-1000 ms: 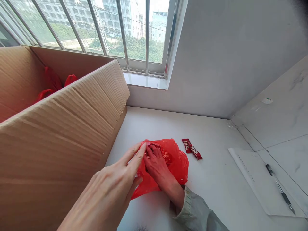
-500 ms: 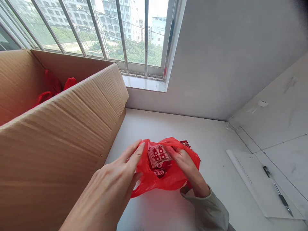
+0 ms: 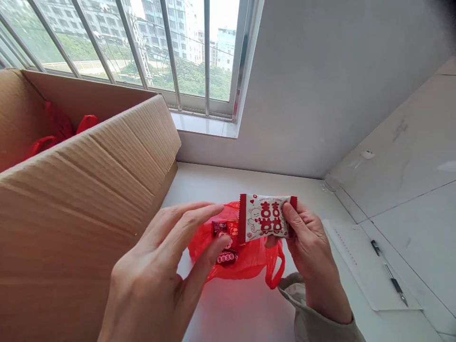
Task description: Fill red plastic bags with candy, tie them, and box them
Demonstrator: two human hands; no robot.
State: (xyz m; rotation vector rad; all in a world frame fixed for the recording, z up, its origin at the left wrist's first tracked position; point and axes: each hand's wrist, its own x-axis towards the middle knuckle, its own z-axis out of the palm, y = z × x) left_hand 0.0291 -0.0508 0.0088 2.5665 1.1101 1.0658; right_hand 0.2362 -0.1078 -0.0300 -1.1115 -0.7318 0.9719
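Between the thumb and fingers of my right hand (image 3: 306, 237) is a white and red candy packet (image 3: 267, 217) with red characters and a small bear drawing, held above a red plastic bag (image 3: 245, 266). The bag lies open on the white table (image 3: 228, 313), and one of its handle loops hangs at the right. Several small wrapped sweets (image 3: 226, 257) show inside the bag. My left hand (image 3: 167, 256) is at the bag's left side, thumb and fingers apart, with nothing between them.
A large cardboard box (image 3: 89, 204) with red bags (image 3: 57, 123) inside stands at the left, below a barred window (image 3: 142, 52). At the right lie a sheet of paper (image 3: 359, 266) and a black pen (image 3: 396, 285) near the tiled wall.
My right hand has come up out of the red bag with the white and red packet. The left hand has let go of the bag's edge and spread its fingers. The view has shifted slightly.
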